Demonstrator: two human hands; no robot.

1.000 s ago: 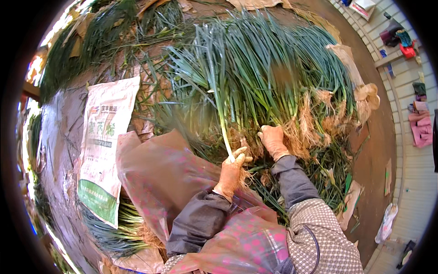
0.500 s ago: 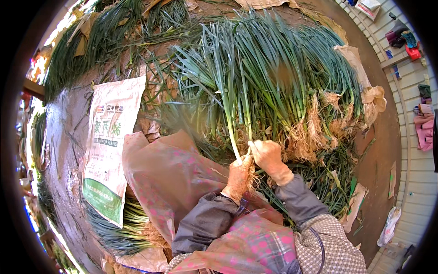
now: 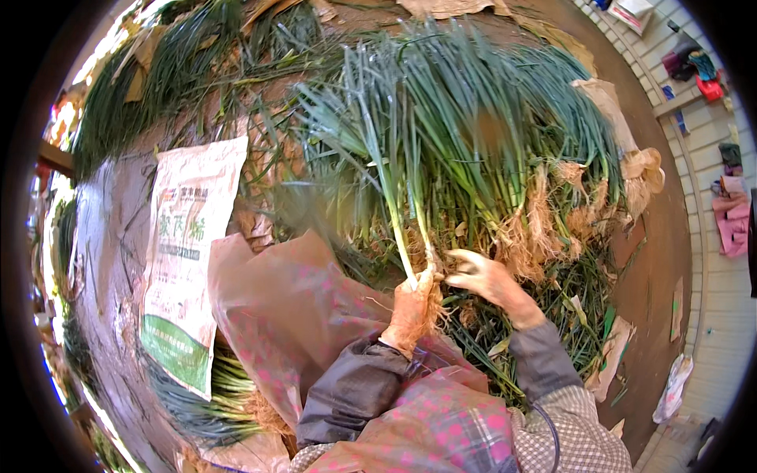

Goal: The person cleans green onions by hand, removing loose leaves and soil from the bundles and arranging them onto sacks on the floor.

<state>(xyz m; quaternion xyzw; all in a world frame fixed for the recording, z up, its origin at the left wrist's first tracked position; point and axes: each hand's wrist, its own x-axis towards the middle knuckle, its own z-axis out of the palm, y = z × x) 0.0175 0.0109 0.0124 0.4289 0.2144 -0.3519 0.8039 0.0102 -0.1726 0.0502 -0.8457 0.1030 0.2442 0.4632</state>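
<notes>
My left hand is closed round the root ends of two long green onions, whose white stalks point away from me and whose leaves reach over the heap. Pale stringy roots hang out beside the fist. Just to its right is my right hand, fingers apart and slightly blurred, with nothing visible in them. Beyond both hands lies a large heap of green onions, leaves away from me and tangled roots toward the right. A translucent pink-dotted apron covers my lap.
A white and green woven sack lies to the left, above a trimmed-looking onion bundle. Loose leaves litter the ground right of my hands. More onions lie at the far left. A pale panelled wall runs along the right.
My right hand has moved slightly right and away from the onion stalk it was pinching, and its fingers have spread. My left hand keeps its hold in nearly the same place.
</notes>
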